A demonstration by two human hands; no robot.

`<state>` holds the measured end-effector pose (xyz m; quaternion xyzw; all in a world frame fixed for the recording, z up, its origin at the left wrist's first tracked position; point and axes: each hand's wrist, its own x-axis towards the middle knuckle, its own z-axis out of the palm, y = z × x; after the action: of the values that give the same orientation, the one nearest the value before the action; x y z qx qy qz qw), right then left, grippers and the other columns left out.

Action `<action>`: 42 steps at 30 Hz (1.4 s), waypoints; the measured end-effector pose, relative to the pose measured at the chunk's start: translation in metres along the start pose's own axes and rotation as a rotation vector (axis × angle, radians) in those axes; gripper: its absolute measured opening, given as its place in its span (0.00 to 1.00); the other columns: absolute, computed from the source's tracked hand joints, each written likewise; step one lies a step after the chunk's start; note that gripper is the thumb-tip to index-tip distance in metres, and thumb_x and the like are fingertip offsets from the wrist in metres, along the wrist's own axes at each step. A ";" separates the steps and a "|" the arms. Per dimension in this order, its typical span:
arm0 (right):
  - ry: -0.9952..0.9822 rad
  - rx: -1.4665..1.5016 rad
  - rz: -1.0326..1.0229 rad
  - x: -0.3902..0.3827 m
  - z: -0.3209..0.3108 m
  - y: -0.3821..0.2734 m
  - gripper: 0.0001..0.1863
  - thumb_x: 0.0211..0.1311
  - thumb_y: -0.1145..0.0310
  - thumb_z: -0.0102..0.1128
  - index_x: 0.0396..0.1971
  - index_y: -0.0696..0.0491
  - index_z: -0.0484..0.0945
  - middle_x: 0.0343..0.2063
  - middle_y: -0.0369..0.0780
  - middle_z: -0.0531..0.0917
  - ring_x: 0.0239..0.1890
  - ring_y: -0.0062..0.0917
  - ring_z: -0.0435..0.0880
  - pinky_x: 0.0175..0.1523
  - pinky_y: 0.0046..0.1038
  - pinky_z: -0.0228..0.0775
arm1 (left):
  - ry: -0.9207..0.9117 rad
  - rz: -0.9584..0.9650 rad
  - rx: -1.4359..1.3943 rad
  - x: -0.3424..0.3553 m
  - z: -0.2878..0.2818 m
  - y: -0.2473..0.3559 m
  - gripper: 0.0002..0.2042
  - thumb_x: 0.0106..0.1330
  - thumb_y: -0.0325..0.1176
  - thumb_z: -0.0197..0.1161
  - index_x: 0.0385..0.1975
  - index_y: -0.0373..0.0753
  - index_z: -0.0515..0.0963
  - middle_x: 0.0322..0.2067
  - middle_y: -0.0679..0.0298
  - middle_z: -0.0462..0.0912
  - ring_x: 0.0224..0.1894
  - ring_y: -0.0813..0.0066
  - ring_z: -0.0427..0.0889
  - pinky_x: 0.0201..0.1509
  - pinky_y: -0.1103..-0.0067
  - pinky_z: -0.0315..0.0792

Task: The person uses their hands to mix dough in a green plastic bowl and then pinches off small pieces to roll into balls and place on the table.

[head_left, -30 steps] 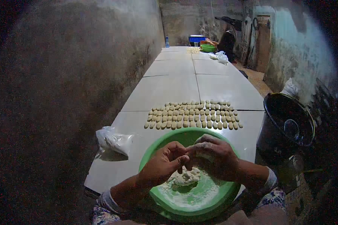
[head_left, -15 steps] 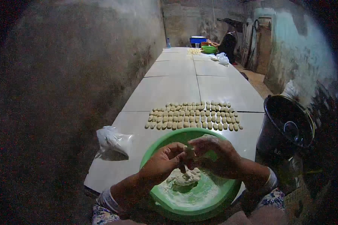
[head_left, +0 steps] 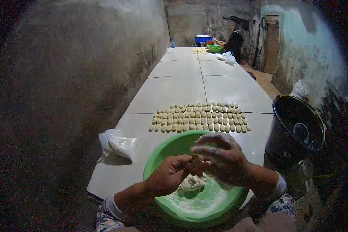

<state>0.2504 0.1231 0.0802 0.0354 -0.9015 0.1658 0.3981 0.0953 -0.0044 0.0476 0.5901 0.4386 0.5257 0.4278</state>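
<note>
My left hand (head_left: 170, 174) is closed in a pinch over the green basin (head_left: 152, 156), its fingertips on a small piece of dough (head_left: 197, 158) that is mostly hidden. From the other side my right hand (head_left: 226, 156), whitened with flour, curves in and meets the same piece with thumb and forefinger; its upper fingers are raised and slightly blurred. Below both hands a lump of pale dough (head_left: 192, 183) lies in the basin, with loose flour spread around it. Beyond the basin's far rim, several small oval dough pieces (head_left: 197, 120) lie in rows on the white table.
A clear plastic bag of white powder (head_left: 118, 145) sits left on the tiled table (head_left: 174, 91). To the right stands a black bucket (head_left: 286, 135). At the far end a person (head_left: 234, 42) works beside another green basin (head_left: 215, 48), with plastic bags (head_left: 229, 58) nearby. A wall runs along the left.
My right hand has tilted up, its fingers lifting and shifting slightly left over the pinched dough. My left hand stays nearly in place.
</note>
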 end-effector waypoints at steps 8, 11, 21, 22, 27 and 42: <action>-0.172 0.023 -0.034 -0.005 -0.006 0.002 0.06 0.45 0.69 0.60 0.26 0.46 0.75 0.34 0.37 0.76 0.42 0.35 0.74 0.48 0.37 0.62 | -0.098 -0.055 -0.016 0.001 -0.004 -0.006 0.18 0.69 0.44 0.49 0.48 0.35 0.72 0.34 0.66 0.76 0.38 0.81 0.71 0.44 0.81 0.67; -0.188 -0.118 -0.123 -0.009 -0.002 0.001 0.08 0.42 0.70 0.59 0.26 0.43 0.75 0.33 0.36 0.76 0.41 0.33 0.74 0.48 0.36 0.61 | -0.018 -0.067 -0.066 0.003 0.010 0.005 0.18 0.69 0.42 0.51 0.50 0.35 0.72 0.33 0.69 0.75 0.34 0.85 0.68 0.40 0.84 0.66; -0.064 0.243 0.144 -0.005 0.001 0.007 0.18 0.50 0.67 0.63 0.42 0.52 0.74 0.34 0.41 0.77 0.40 0.37 0.76 0.47 0.37 0.64 | 0.072 -0.255 -0.328 -0.001 -0.004 -0.004 0.22 0.67 0.49 0.50 0.50 0.37 0.71 0.30 0.73 0.74 0.29 0.89 0.68 0.36 0.89 0.65; -0.064 0.239 0.145 -0.004 -0.001 0.004 0.18 0.50 0.67 0.63 0.42 0.52 0.74 0.34 0.41 0.77 0.40 0.37 0.76 0.47 0.37 0.64 | 0.106 -0.282 -0.361 -0.001 -0.004 -0.004 0.22 0.67 0.49 0.50 0.51 0.37 0.70 0.31 0.73 0.74 0.30 0.89 0.69 0.36 0.90 0.66; -0.118 -0.003 -0.034 -0.009 -0.002 0.008 0.17 0.48 0.69 0.61 0.41 0.48 0.75 0.36 0.39 0.76 0.43 0.35 0.74 0.50 0.37 0.61 | 0.013 -0.243 -0.457 0.002 -0.002 -0.002 0.22 0.68 0.47 0.50 0.53 0.36 0.69 0.33 0.72 0.74 0.33 0.90 0.69 0.38 0.89 0.66; -0.301 0.149 -0.106 0.001 -0.013 0.011 0.11 0.46 0.64 0.65 0.34 0.43 0.78 0.43 0.35 0.76 0.51 0.32 0.71 0.54 0.39 0.55 | -0.162 -0.272 -0.326 -0.005 -0.003 -0.002 0.14 0.65 0.39 0.58 0.42 0.36 0.76 0.31 0.72 0.76 0.33 0.86 0.70 0.39 0.85 0.65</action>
<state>0.2572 0.1374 0.0859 0.1364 -0.9331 0.2036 0.2631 0.0922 -0.0086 0.0444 0.4889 0.3874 0.4782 0.6182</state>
